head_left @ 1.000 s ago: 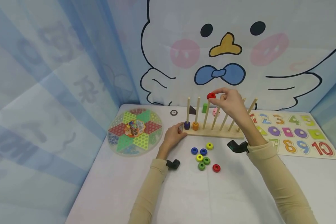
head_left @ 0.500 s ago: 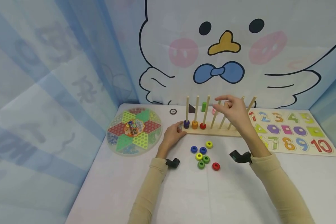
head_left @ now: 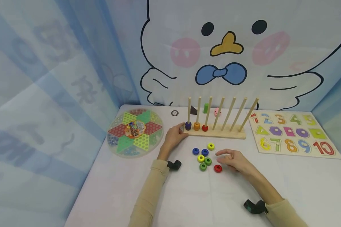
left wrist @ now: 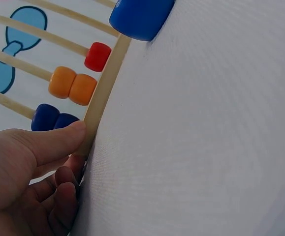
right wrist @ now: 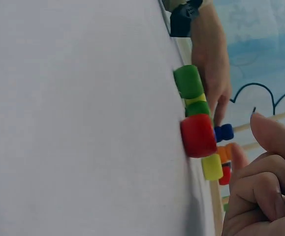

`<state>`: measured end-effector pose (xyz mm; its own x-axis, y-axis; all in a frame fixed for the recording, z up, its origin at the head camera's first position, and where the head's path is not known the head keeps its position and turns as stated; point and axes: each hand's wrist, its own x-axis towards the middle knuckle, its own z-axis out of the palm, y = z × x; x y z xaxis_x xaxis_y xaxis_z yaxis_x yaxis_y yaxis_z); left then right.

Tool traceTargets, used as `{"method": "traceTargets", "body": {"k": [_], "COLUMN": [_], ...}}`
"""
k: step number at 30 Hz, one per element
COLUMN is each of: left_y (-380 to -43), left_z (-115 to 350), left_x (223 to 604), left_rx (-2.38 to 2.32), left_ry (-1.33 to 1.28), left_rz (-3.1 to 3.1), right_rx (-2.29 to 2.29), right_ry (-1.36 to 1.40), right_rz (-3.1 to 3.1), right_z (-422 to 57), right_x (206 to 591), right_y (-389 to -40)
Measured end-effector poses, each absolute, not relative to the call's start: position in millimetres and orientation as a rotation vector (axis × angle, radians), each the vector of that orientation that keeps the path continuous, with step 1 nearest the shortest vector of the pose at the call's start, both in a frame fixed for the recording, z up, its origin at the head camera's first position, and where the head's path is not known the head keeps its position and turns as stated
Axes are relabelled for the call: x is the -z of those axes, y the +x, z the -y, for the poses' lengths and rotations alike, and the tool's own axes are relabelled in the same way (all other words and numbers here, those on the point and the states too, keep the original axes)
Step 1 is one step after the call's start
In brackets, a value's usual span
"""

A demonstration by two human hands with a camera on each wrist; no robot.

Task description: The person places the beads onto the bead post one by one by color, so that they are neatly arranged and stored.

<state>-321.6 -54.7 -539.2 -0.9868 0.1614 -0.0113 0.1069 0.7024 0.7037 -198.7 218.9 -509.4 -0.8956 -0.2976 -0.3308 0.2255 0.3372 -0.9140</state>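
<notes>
A wooden peg rack (head_left: 216, 133) with several upright pegs stands toward the back of the table. My left hand (head_left: 174, 138) grips its left end, thumb on the base in the left wrist view. Two dark blue rings (left wrist: 53, 118) sit on the first peg, two orange rings (left wrist: 73, 85) on the second, one red ring (left wrist: 98, 56) on the third; the other pegs are bare. My right hand (head_left: 235, 162), thumb and index finger apart and holding nothing, hovers just right of loose blue, yellow and green rings (head_left: 207, 161) and close above a loose red ring (head_left: 218, 168).
A round star-patterned game board (head_left: 134, 133) lies left of the rack. To the right lies a number and shape puzzle board (head_left: 295, 134). Behind the rack are a green block (head_left: 206, 108), a dark triangular piece (head_left: 193, 110) and a small pink toy (head_left: 217, 112).
The red ring from my right hand now sits at the bottom of the third peg. That hand has let go and come down toward the loose rings. My left hand stays on the rack.
</notes>
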Motion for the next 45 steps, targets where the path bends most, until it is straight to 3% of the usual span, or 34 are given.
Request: {"method": "traceTargets", "body": {"k": [9, 20, 45], "left_y": [-323.6, -323.6, -323.2], "left_z": [55.5, 54.3, 55.7], "left_x": [541.7, 544.2, 542.0], "left_rx": [-1.166, -1.17, -1.165], "left_ry": [0.218, 0.229, 0.276], "left_rz": [-2.838, -2.838, -2.841], "right_rx": [1.574, 1.512, 1.761], "right_ry": [-0.144, -0.088, -0.271], "right_rz": [-2.082, -2.224, -2.61], "right_z": [-219.3, -211.0, -183.4], "right_x": [525.3, 523.0, 340.7], "right_y": [-179.8, -182.2, -292.2]}}
